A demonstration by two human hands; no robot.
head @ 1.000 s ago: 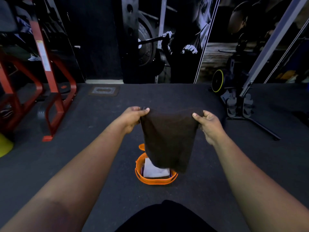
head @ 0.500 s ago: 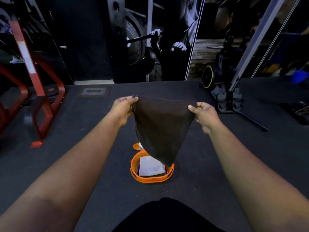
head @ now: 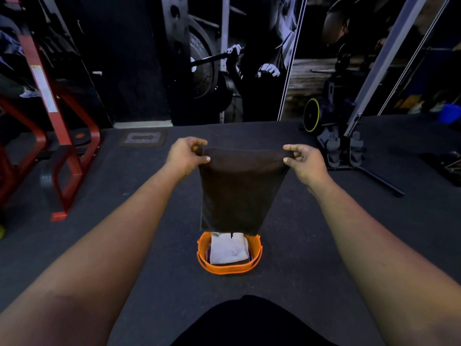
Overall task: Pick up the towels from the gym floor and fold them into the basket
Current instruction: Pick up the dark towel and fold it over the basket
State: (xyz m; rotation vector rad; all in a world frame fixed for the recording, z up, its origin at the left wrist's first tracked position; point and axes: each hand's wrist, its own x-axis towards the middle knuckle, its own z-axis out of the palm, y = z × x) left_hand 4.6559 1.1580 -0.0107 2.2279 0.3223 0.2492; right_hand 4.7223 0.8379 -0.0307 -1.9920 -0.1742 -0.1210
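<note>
A dark brown towel hangs flat in front of me, held up by its two top corners. My left hand pinches the left corner and my right hand pinches the right corner. Below the towel's lower edge an orange basket stands on the dark gym floor. A folded white towel lies inside it; the hanging towel hides the basket's far rim.
A red steel rack stands on the left. At the right, a black machine with a yellow-rimmed wheel and foot pedals has a leg reaching over the floor. A wall with a gym mural is behind. My dark-clothed lap is at the bottom.
The towel has been spread wider and lifted so its lower edge now hangs squarely above the basket rather than bunched to a point. Both hands keep their hold on the corners.
</note>
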